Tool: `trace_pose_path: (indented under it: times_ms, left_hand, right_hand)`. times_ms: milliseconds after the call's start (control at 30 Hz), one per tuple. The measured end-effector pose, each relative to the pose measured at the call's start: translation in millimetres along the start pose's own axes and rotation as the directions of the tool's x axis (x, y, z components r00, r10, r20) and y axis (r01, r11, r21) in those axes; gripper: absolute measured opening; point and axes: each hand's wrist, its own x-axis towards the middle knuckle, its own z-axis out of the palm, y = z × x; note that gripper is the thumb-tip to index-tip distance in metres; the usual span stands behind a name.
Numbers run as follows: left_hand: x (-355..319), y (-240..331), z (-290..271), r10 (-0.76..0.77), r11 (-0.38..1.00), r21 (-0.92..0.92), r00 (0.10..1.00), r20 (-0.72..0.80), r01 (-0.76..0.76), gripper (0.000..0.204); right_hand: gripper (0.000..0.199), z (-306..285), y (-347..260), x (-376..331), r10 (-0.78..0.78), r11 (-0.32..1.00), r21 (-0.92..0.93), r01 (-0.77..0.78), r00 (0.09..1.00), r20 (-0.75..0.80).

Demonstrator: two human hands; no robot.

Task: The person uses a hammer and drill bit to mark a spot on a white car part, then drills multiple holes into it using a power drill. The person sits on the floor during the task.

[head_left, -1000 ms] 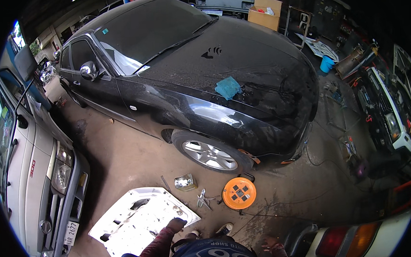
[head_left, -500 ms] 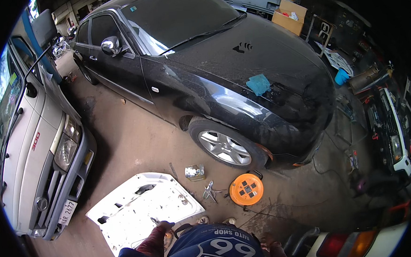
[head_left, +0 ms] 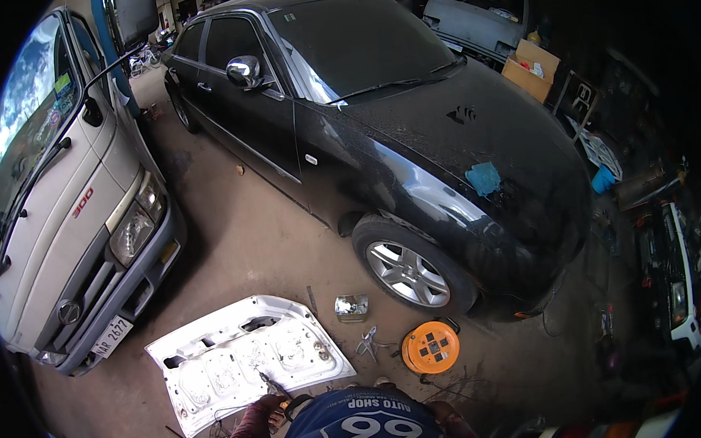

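My left hand (head_left: 251, 430) is at the lower edge of the view, over the near edge of a white car body panel (head_left: 215, 364) that lies flat on the concrete floor. It grips a thin tool (head_left: 274, 394) with a yellow-and-black handle, its shaft resting on the panel. Only a small part of my right hand (head_left: 449, 420) shows beside my blue shirt. Its fingers are hidden.
An orange cable reel (head_left: 429, 347), a pair of pliers (head_left: 367, 345) and a small shiny lamp unit (head_left: 351, 307) lie beyond the panel. A black sedan (head_left: 410, 135) stands ahead with its front wheel (head_left: 406, 273) close by. A white truck (head_left: 69, 204) is parked on the left.
The view has swung left and closer to the floor, so the truck and the black car look larger. My left hand stays at the panel's near edge with the tool.
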Motion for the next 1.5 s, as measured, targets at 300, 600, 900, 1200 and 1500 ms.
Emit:
trace_pose_path:
  times_ms: [300, 600, 900, 1200, 1500]
  left_hand:
    - [-4, -82, 50, 0.040, 0.998, -0.044, 0.999, 0.005, -0.039, 0.056]
    - [9, -97, 120, 0.246, 0.944, -0.208, 0.966, -0.079, -0.257, 0.056]
    - [-25, -129, 169, -0.063, 0.921, -0.389, 0.989, -0.133, 0.006, 0.046]
    - [-52, -162, 174, 0.039, 0.887, -0.457, 0.998, -0.055, -0.060, 0.040]
    - [-36, -232, 125, 0.362, 0.907, -0.182, 0.923, -0.126, -0.381, 0.035]
  right_hand:
    - [0.045, -81, -66, 41, 0.221, 0.925, 0.323, -0.199, 0.975, -0.033]
    - [0.053, -100, -108, 49, 0.352, 0.932, 0.089, -0.351, 0.936, 0.008]
    - [0.055, -120, -166, 76, 0.373, 0.923, -0.128, -0.362, 0.925, 0.073]
    - [0.056, -94, -203, 69, 0.307, 0.935, -0.211, -0.286, 0.949, 0.076]
    - [0.045, -4, -192, 54, 0.299, 0.923, -0.286, -0.258, 0.948, 0.109]
